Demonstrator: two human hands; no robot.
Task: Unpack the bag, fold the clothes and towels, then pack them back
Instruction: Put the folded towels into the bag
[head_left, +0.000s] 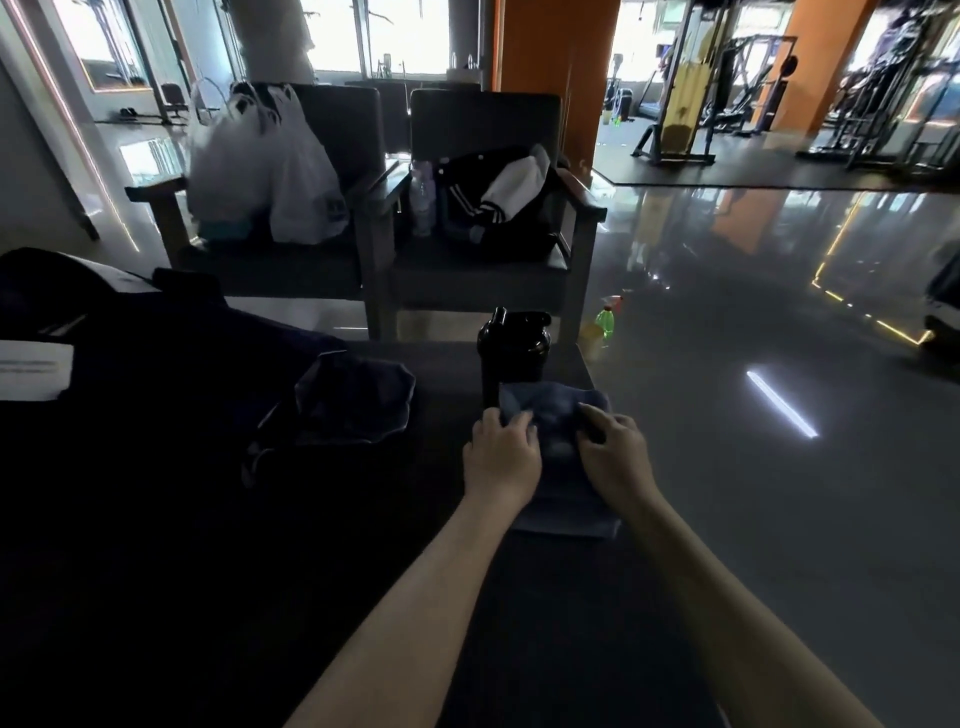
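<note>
A small blue towel (553, 423) lies folded near the right edge of the dark table (447, 364). My left hand (501, 454) grips its left side with curled fingers. My right hand (615, 457) grips its right side, fingers bent onto the cloth. A second blue-grey cloth (356, 397) sits bunched up to the left of the towel. A large dark bag or garment (130, 364) with a white label covers the table's left part; its details are lost in shadow.
A black shaker bottle (513, 351) stands just behind the towel. Two dark chairs stand beyond the table: one holds white plastic bags (270, 166), the other a black jacket (493, 202) and a water bottle (422, 200). A green spray bottle (605, 317) stands on the glossy floor.
</note>
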